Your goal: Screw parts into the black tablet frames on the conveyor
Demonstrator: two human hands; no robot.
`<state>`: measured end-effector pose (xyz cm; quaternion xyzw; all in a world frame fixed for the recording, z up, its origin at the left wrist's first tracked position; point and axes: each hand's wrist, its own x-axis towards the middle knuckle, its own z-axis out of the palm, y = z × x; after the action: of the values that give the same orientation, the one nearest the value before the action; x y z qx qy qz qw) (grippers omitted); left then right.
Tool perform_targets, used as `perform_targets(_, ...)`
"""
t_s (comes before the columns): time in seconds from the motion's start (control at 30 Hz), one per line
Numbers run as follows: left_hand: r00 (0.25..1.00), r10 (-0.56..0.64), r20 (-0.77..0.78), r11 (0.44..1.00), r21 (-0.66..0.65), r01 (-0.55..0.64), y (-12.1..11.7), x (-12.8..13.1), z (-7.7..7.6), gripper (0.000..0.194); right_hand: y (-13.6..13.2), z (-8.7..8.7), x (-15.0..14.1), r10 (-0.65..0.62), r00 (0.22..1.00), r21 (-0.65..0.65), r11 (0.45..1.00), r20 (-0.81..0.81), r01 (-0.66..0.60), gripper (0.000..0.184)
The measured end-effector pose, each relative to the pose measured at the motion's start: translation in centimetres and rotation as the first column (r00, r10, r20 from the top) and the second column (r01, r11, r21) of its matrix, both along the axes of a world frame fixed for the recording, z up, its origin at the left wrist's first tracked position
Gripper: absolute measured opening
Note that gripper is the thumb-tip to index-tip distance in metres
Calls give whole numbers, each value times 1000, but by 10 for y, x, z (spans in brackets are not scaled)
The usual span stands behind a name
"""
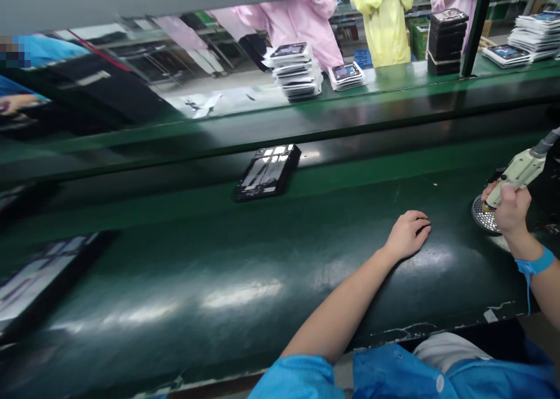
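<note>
My left hand point(409, 235) rests palm down on the dark green work surface point(245, 259), fingers loosely bent and holding nothing. At the right, my right hand point(513, 209) is wrapped round a pale green electric screwdriver point(518, 171), with its cord end up and its tip pointing down. A round, perforated metal dish point(483, 217) lies under the screwdriver's tip; I cannot tell whether the two touch. A blue wrist strap point(536, 263) circles my right wrist. Dark parts just beyond my right hand are partly hidden.
A black-framed device stack point(268, 174) lies at the back middle. Another framed device point(41, 276), blurred, is at the left. Beyond a raised green ledge stand white-layered stacks point(297, 72) and a black stack point(446, 40). People in pink point(301, 28) and yellow point(387, 25) are behind.
</note>
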<state>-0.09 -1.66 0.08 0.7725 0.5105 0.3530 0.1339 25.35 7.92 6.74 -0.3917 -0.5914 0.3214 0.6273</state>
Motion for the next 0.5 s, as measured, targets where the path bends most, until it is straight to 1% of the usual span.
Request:
perform_targets(0.3, 1000, 2, 1, 1000, 0, -2, -1, 1, 3, 21, 2, -2, 4, 50, 999, 6, 999, 10, -50, 23)
perform_targets(0.5, 1000, -9, -1, 1000, 6, 9, -1, 0, 2, 20, 4, -5, 7, 22, 994, -13, 1000, 104, -21, 18)
